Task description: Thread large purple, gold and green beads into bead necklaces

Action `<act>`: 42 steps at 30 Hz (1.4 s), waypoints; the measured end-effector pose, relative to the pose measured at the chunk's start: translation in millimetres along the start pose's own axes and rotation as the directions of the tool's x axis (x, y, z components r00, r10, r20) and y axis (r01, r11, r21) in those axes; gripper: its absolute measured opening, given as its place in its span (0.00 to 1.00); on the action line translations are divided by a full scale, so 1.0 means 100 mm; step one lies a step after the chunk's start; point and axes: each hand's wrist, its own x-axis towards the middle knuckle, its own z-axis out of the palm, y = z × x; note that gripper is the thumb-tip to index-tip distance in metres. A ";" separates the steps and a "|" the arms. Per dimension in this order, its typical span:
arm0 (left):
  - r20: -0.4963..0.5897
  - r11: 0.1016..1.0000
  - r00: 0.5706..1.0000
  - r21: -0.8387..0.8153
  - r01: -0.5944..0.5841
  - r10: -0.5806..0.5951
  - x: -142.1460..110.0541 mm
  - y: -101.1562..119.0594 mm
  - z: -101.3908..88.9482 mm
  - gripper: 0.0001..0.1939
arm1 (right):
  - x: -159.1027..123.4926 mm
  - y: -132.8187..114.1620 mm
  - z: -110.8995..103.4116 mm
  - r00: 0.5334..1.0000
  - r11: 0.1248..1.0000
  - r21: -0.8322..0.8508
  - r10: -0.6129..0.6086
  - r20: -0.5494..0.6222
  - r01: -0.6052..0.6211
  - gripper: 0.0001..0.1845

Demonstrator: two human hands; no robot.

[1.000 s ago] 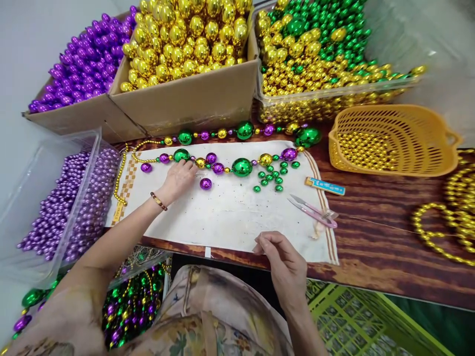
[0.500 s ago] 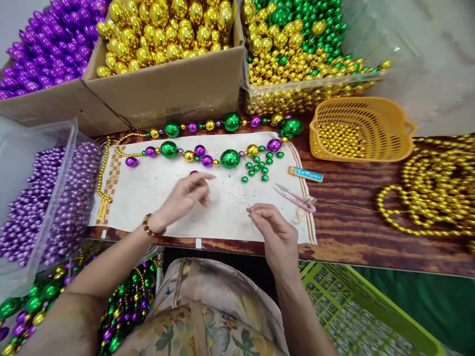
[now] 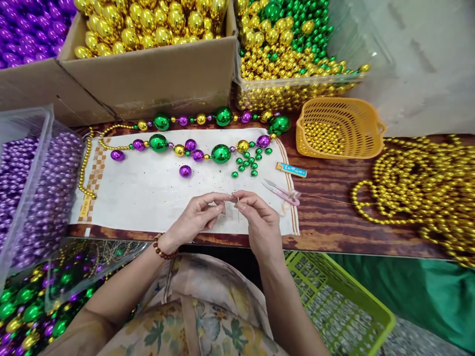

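My left hand [image 3: 204, 213] and my right hand [image 3: 261, 221] meet low over the white towel [image 3: 148, 207]. Both are closed in a pinch, with a thin pale thread [image 3: 230, 198] between the fingertips. A short strand hangs below my right fingers; whether it is thread or a needle is too fine to tell. Beyond them lies a strung bead garland [image 3: 221, 154] of green, purple and gold. Loose small green beads [image 3: 241, 168] and a loose purple bead [image 3: 185, 171] rest on the towel. Pink-handled thread snips [image 3: 282, 192] lie right of my right hand.
A blue-and-orange strip [image 3: 291, 169] lies near the orange basket [image 3: 382, 143] of gold beads. Gold bead strings [image 3: 411, 183] pile at right. Cardboard boxes [image 3: 148, 81] and clear bins [image 3: 304, 83] of beads line the back. A green crate [image 3: 356, 291] stands below the table edge.
My left hand has come right and down from over the towel to meet my right hand, closing on the thread. The whole view has shifted slightly.
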 end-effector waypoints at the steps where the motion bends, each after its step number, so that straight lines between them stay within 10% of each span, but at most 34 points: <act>1: 0.019 1.000 1.000 0.000 -0.012 0.012 0.00 0.00 -0.01 0.19 | 0.00 0.00 0.00 1.000 1.000 -0.006 0.003 0.000 -0.003 0.06; 42: 0.120 0.986 0.989 0.130 -0.104 0.089 -0.05 0.01 -0.08 0.14 | -0.06 -0.04 0.07 0.999 0.998 -0.055 0.025 0.025 -0.024 0.06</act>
